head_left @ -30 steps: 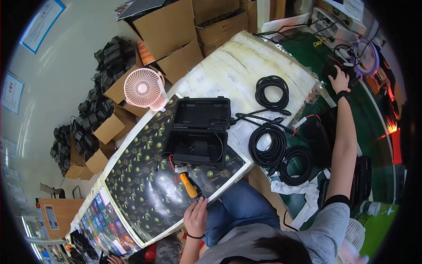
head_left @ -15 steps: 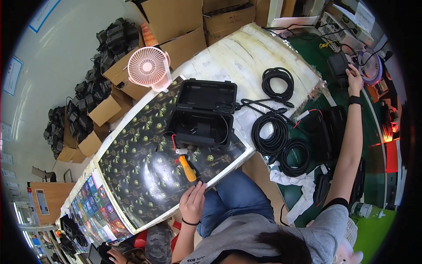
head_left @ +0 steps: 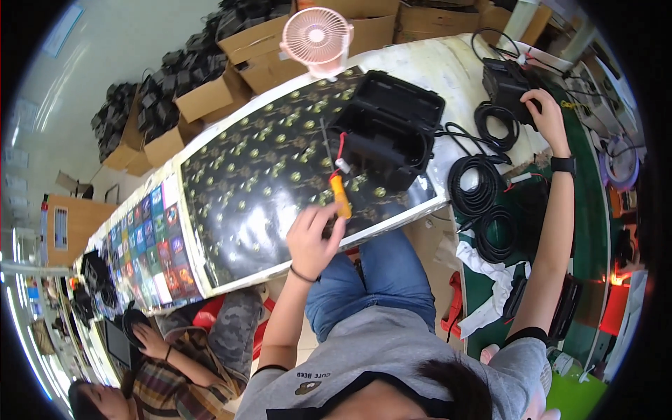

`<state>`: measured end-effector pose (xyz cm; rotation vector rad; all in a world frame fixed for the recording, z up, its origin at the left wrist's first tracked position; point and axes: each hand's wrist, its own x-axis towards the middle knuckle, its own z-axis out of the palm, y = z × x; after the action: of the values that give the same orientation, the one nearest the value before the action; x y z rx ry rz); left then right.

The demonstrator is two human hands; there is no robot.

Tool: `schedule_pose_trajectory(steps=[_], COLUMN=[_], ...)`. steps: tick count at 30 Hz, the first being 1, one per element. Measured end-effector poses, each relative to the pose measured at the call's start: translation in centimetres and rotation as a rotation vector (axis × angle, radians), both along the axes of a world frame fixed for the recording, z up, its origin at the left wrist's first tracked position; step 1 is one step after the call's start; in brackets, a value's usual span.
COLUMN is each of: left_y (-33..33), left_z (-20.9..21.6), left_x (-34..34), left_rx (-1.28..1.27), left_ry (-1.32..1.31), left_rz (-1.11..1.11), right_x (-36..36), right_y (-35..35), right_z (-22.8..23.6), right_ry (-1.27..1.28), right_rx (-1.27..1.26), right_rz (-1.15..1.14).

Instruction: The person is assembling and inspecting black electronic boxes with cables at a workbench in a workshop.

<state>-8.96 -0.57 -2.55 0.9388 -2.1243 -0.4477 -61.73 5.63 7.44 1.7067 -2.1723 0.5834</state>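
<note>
My left hand (head_left: 315, 236) is at the orange-yellow handle of a screwdriver (head_left: 339, 197), its thumb and fingertips closed around the handle's near end. The thin shaft points away from me. At far right, my right hand (head_left: 547, 117) grips the side of a black boxy device (head_left: 505, 85), with the fingers partly hidden behind it. An open black plastic case (head_left: 381, 143), lid tipped back, stands on the dark patterned mat (head_left: 259, 203). A red wire with a white connector (head_left: 342, 166) hangs from the case next to the screwdriver.
Coiled black cables (head_left: 473, 185) lie right of the case. A pink fan (head_left: 317, 36) stands at the far edge. Cartons (head_left: 210, 94) with black units are beyond. A green bench (head_left: 591, 203) carries cables and equipment at right. Another person (head_left: 178, 364) sits at lower left.
My right hand has brought the black device leftward from the green bench toward the pale table. My left hand has moved from the table edge onto the screwdriver handle. The view has turned.
</note>
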Motion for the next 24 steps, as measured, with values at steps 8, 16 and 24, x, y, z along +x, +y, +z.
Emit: schedule_pose_trajectory(steps=[8,16,24], left_y=[-0.6,4.6,2.4], left_z=[-1.3,-0.9,1.5], left_x=[-2.2,4.5,2.5], left_rx=[0.172,0.128,-0.109], left_ry=[-0.429,-0.001,0.128], left_rz=[0.059,0.229,-0.220], right_x=[16.9,36.2,38.9], right_y=[-1.9,-1.0,0.9], right_z=[3.6,-4.8,-8.7], right_ry=[-0.578,-1.171,-1.563], right_rx=[-0.102,0.386,-0.041], right_rz=[0.180,0.593,0.798])
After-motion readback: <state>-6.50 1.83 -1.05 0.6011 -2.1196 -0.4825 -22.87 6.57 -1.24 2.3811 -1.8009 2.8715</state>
